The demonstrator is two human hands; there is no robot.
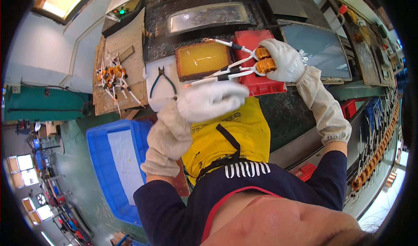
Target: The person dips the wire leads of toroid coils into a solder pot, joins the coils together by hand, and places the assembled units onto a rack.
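My right hand (285, 61), in a white glove, grips a pair of copper-wound coils (266, 65) over a red plastic tray (273, 88). White-sleeved leads (237, 74) with black bands and bare copper ends reach leftward from them, above a rectangular tray with an amber-yellow surface (203, 58). Gloved too, my left hand (211, 101) is blurred, its fingers stretched out just below the lead ends and apparently holding nothing. Its palm side is hidden. Green-handled pliers (162, 78) lie just beyond my left wrist.
At the back, a shiny rectangular basin (207, 19) sits in a dark, crusted surround. More coils with white leads (114, 75) lie on a board at left. A blue crate (96, 159) stands below it. Further coils (376, 152) line the bench at right, near a grey panel (320, 50).
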